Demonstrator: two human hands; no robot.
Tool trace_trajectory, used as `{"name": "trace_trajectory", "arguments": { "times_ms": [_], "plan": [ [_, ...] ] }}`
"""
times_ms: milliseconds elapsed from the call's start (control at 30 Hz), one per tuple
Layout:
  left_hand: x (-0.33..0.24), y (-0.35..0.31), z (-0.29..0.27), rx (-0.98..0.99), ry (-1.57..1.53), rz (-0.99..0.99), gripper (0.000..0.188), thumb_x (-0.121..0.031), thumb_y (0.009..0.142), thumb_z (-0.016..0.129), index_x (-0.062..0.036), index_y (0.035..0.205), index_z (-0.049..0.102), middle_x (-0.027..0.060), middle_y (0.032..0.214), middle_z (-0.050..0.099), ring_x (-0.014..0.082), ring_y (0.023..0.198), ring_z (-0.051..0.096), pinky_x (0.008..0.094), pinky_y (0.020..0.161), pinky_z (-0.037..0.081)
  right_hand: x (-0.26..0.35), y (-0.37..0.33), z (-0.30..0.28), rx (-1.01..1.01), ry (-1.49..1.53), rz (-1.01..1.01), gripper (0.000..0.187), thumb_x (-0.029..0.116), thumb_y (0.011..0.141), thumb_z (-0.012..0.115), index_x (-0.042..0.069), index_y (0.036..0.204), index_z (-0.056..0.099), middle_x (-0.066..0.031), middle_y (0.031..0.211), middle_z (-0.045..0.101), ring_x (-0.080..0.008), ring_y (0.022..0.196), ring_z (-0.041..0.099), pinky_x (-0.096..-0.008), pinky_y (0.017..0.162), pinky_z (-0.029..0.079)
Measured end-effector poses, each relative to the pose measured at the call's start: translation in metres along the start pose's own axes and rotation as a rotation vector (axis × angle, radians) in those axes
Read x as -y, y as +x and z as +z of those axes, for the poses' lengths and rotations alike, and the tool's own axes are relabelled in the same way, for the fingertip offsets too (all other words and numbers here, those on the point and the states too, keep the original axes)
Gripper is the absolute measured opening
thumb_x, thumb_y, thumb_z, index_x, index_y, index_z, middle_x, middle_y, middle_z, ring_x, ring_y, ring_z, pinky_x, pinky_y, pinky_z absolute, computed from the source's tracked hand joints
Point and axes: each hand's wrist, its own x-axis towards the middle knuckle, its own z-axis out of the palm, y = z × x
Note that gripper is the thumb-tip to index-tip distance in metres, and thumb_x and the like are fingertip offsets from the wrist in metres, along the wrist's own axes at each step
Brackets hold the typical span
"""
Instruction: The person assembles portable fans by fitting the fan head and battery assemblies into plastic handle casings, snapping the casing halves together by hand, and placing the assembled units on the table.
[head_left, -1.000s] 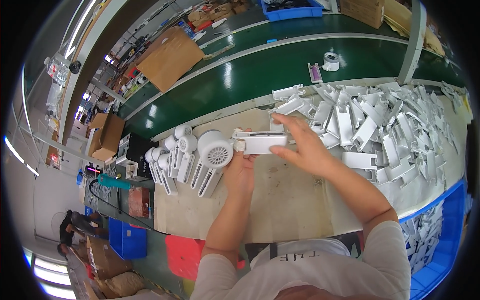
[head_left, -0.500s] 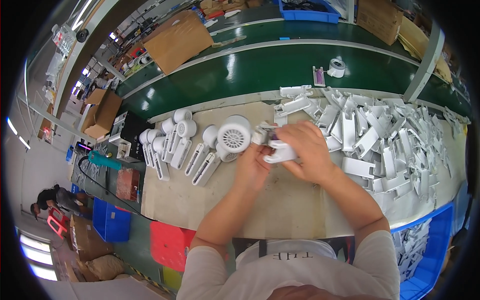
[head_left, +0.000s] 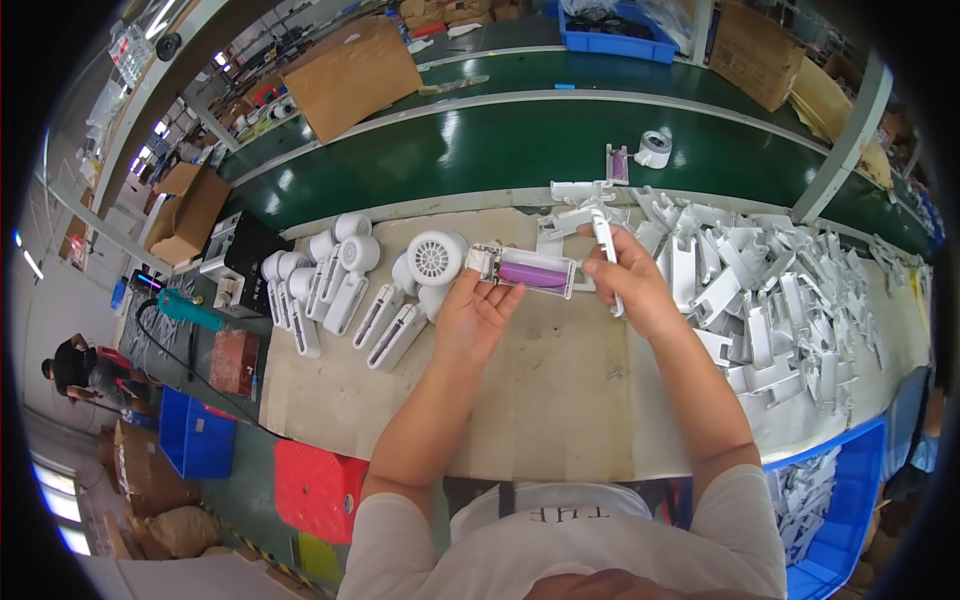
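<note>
My left hand (head_left: 472, 318) holds a small white handheld fan (head_left: 437, 258) by its neck, its round grille facing up. The fan's handle points right and is uncovered, showing a purple battery cell (head_left: 535, 274) inside. Just right of the handle's end, my right hand (head_left: 637, 288) grips a white plastic handle cover (head_left: 607, 262), turned edge-on and apart from the fan. Several white fans (head_left: 345, 285) lie grouped to the left of my left hand. To the right of my right hand spreads a heap of white handle covers (head_left: 765, 290).
Another uncovered fan (head_left: 654, 149) lies on the green conveyor (head_left: 520, 140) beyond the table. A teal power tool (head_left: 190, 310) and a red block (head_left: 234, 362) are at the left. A blue bin of white parts (head_left: 840, 520) stands lower right; a red stool (head_left: 318, 490), lower left.
The cover in my right hand has come away to the right and turned edge-on. The purple cell in the fan handle is now in plain sight. My left hand has shifted slightly left.
</note>
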Motion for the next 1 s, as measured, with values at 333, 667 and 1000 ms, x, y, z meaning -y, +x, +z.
{"name": "trace_trajectory", "arguments": {
  "times_ms": [333, 667, 1000],
  "plan": [
    [0.007, -0.001, 0.003, -0.011, 0.051, 0.025, 0.032, -0.021, 0.094, 0.042, -0.0055, 0.122, 0.046, 0.0124, 0.122, 0.052, 0.0186, 0.105, 0.054, 0.0324, 0.084, 0.050, -0.007, -0.006, 0.017, 0.064, 0.013, 0.231, 0.046, 0.032, 0.086, 0.059, 0.000, 0.116, 0.046, -0.0026, 0.083, 0.053, -0.0070, 0.057, 0.050, -0.0205, 0.045, 0.037],
    [0.010, -0.003, 0.004, 0.008, 0.146, 0.142, 0.031, -0.019, 0.093, 0.042, -0.0051, 0.121, 0.046, 0.0125, 0.120, 0.054, 0.0200, 0.101, 0.057, 0.0343, 0.083, 0.051, -0.021, 0.001, 0.009, -0.293, -0.637, -0.452, 0.048, 0.012, 0.076, 0.068, 0.002, 0.117, 0.045, -0.0079, 0.095, 0.056, -0.0159, 0.085, 0.056, -0.0276, 0.073, 0.046],
    [0.012, -0.003, 0.004, 0.024, 0.063, 0.090, 0.027, -0.017, 0.091, 0.050, -0.0055, 0.116, 0.050, 0.0130, 0.118, 0.056, 0.0208, 0.103, 0.058, 0.0363, 0.087, 0.048, -0.012, -0.006, 0.011, -0.071, -0.723, -0.411, 0.052, 0.008, 0.068, 0.075, 0.004, 0.113, 0.049, -0.0082, 0.102, 0.058, -0.0178, 0.094, 0.056, -0.0294, 0.083, 0.045]
  ]
}}
